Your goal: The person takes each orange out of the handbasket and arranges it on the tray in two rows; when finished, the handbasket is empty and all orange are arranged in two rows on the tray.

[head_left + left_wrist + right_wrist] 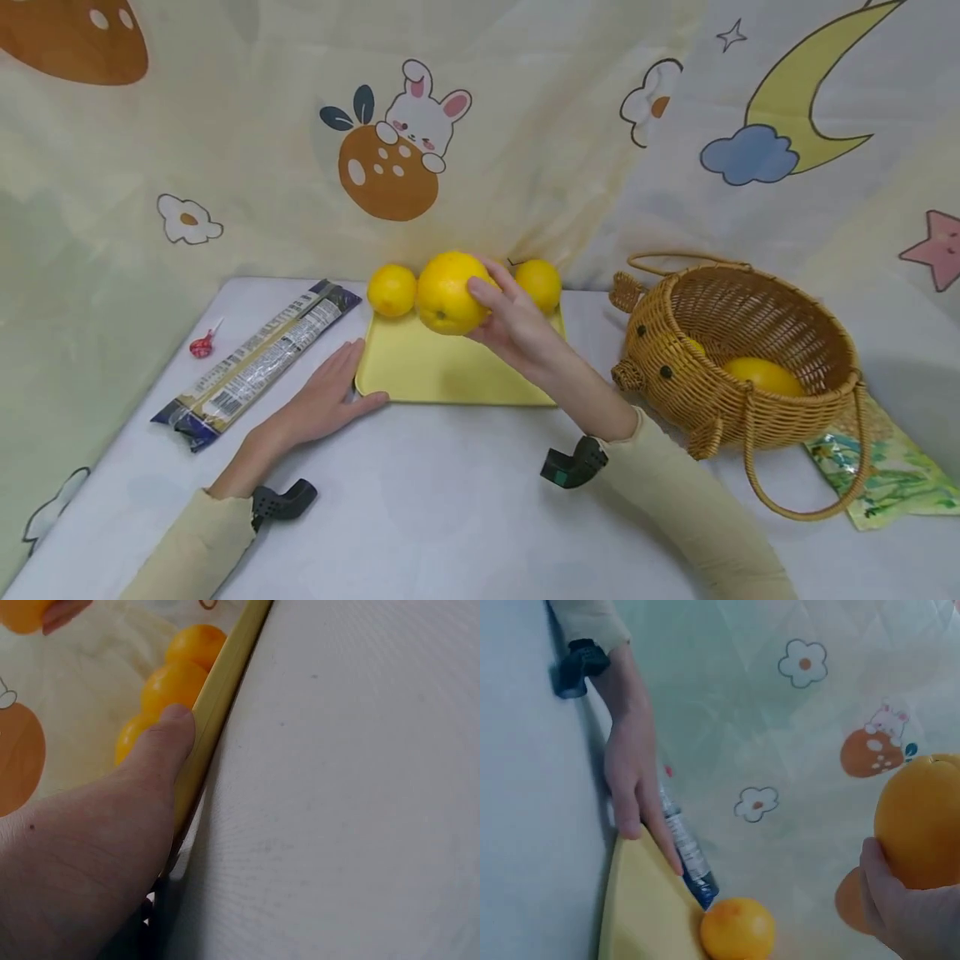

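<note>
Fruit (447, 298), round and yellow in the head view and more orange in the wrist views, is held up in the air in front of the tray's far edge, its stem end turned toward the head camera. The right hand (517, 325) grips it from the right, thumb and fingers curved against its side. Beneath lies a pale yellow tray (450, 371), and along its back sit three more round fruits: the left one (392, 290) and the right one (538, 285) show from the head, while the middle one (172, 686) shows from the left wrist. The left hand (330, 396) rests at the tray's near left corner, fingers straight along the left side and thumb stretched at the front rim, grasping nothing. Left of that hand, a long packet (255, 367) with dark blue ends lies slantwise, a small red wrapped candy (202, 346) just beside it. To the right, well apart from the tray, stands a wicker basket (840, 408) with an animal face; a yellow item (765, 377) lies inside. A green patterned packet (900, 475) lies partly hidden behind the basket. Everything sits on a white tabletop (420, 508) before a cartoon-printed cloth (525, 183).
</note>
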{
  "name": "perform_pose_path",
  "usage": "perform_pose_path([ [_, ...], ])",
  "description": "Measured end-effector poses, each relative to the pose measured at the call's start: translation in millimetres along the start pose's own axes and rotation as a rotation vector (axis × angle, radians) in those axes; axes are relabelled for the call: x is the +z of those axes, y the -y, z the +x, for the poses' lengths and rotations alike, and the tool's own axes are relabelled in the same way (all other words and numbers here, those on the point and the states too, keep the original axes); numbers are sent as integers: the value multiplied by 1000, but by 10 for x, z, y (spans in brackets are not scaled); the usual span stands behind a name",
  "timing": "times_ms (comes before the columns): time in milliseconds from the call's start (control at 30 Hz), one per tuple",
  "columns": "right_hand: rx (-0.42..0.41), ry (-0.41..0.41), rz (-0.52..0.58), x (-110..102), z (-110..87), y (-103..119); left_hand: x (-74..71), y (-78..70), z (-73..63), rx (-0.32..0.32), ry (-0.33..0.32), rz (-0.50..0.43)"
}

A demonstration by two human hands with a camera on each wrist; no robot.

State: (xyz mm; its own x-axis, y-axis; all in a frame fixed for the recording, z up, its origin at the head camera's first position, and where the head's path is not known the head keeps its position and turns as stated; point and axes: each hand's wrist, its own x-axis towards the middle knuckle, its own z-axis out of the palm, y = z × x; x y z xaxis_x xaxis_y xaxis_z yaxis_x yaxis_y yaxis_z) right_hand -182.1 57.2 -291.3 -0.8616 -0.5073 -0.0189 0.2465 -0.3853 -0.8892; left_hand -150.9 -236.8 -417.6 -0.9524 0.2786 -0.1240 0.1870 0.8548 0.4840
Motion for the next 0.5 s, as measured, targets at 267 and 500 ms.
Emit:
perform_pose_path([
  [267, 221, -73, -416, 128, 590, -429, -63, -11, -1, 7, -5, 5],
  [500, 234, -67, -747, 134, 831, -695, -28, -16, -14, 0, -3, -7],
])
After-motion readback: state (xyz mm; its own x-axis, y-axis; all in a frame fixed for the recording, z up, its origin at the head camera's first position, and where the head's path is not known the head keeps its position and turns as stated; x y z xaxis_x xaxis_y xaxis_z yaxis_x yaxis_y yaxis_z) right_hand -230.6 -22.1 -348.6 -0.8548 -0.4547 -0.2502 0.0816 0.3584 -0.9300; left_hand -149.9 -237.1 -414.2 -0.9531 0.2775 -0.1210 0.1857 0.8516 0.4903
